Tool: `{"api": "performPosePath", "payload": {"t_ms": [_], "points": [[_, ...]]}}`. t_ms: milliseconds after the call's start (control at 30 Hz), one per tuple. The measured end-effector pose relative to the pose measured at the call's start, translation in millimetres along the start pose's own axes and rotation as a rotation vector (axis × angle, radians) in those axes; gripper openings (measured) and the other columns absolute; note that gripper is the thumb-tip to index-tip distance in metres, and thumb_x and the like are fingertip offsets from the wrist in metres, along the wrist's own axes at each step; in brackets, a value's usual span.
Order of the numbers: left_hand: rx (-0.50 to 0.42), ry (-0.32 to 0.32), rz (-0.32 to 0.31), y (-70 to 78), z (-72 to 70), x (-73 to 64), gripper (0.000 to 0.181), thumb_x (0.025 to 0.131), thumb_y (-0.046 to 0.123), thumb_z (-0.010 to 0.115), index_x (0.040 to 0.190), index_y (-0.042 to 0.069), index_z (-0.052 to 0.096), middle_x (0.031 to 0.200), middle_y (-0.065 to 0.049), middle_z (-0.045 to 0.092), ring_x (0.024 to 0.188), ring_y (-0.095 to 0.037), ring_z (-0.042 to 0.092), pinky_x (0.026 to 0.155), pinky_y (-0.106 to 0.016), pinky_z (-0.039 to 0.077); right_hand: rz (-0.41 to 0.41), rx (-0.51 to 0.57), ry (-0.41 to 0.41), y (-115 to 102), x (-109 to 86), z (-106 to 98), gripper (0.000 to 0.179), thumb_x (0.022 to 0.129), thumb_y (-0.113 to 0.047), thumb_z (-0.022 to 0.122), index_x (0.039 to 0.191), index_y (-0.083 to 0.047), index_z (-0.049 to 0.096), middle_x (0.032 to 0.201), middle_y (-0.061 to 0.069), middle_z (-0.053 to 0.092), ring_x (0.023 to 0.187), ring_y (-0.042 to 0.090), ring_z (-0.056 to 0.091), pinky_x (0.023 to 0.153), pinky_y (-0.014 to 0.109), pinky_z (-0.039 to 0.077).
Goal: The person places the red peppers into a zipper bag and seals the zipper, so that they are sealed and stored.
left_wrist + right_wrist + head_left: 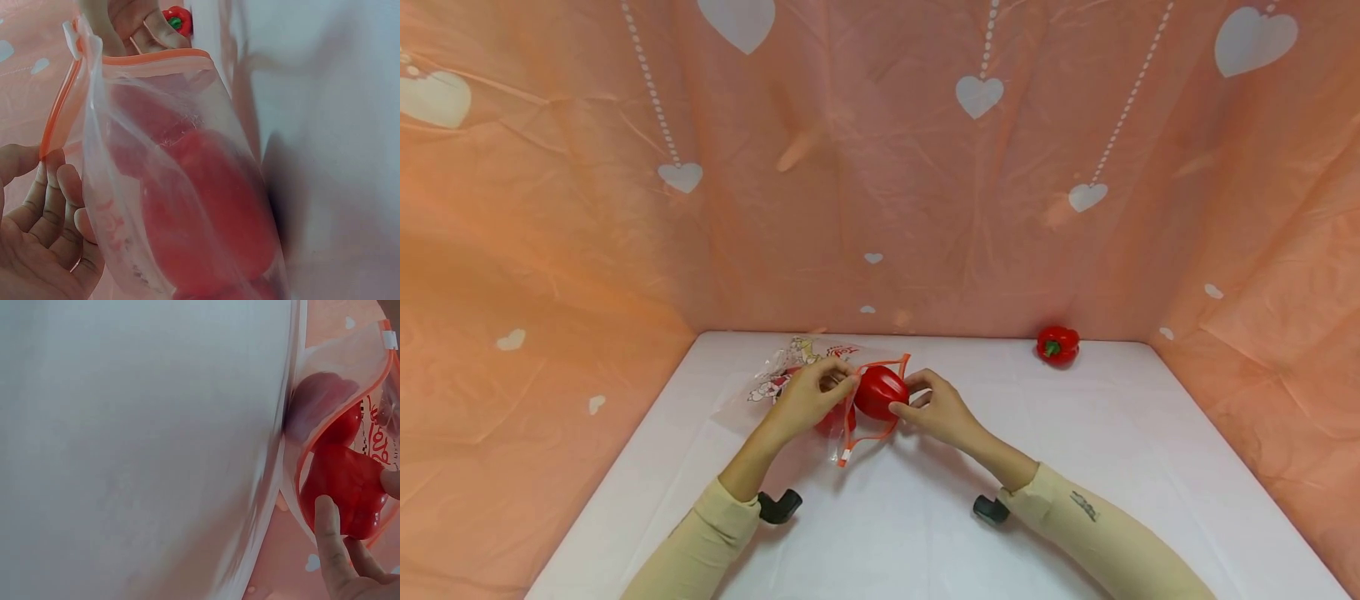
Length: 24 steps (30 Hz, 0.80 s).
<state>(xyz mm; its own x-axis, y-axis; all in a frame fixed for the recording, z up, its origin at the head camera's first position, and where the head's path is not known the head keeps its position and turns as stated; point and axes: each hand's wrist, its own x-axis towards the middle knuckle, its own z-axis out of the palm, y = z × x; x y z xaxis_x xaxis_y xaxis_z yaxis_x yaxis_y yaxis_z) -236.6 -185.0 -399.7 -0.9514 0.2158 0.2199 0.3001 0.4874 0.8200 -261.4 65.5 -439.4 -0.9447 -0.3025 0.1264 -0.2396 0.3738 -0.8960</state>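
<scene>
A clear plastic zip bag (741,408) with an orange zip edge and printed cartoon figures lies on its side, its mouth spread toward the right. My left hand (816,390) pinches the orange edge between thumb and fingers, which the left wrist view shows close up. In my right hand (942,410) a red bell pepper (880,392) is held by thumb and fingers at the bag's mouth. Deeper inside, another red pepper (342,428) shows behind it in the right wrist view. A white slider (389,340) sits at one end of the zip.
Another red bell pepper (1057,346) with a green stem lies at the table's back right. The white table (880,533) meets an orange curtain (925,208) with white hearts along its back and sides. Dark wrist mounts (780,506) stick out beneath both forearms.
</scene>
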Motion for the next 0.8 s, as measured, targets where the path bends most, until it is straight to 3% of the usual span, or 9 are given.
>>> {"api": "performPosePath", "payload": {"t_ms": [800], "points": [[-0.002, 0.001, 0.022, 0.4, 0.4, 0.3, 0.014, 0.103, 0.020, 0.075, 0.111, 0.010, 0.073, 0.095, -0.002, 0.073, 0.089, -0.019, 0.067, 0.076, -0.030, 0.055, 0.037, -0.012, 0.072, -5.4, 14.4, 15.9, 0.042, 0.090, -0.019, 0.089, 0.114, -0.001, 0.061, 0.101, 0.013, 0.070, 0.083, 0.018, 0.071, 0.067, 0.028, 0.058]]}}
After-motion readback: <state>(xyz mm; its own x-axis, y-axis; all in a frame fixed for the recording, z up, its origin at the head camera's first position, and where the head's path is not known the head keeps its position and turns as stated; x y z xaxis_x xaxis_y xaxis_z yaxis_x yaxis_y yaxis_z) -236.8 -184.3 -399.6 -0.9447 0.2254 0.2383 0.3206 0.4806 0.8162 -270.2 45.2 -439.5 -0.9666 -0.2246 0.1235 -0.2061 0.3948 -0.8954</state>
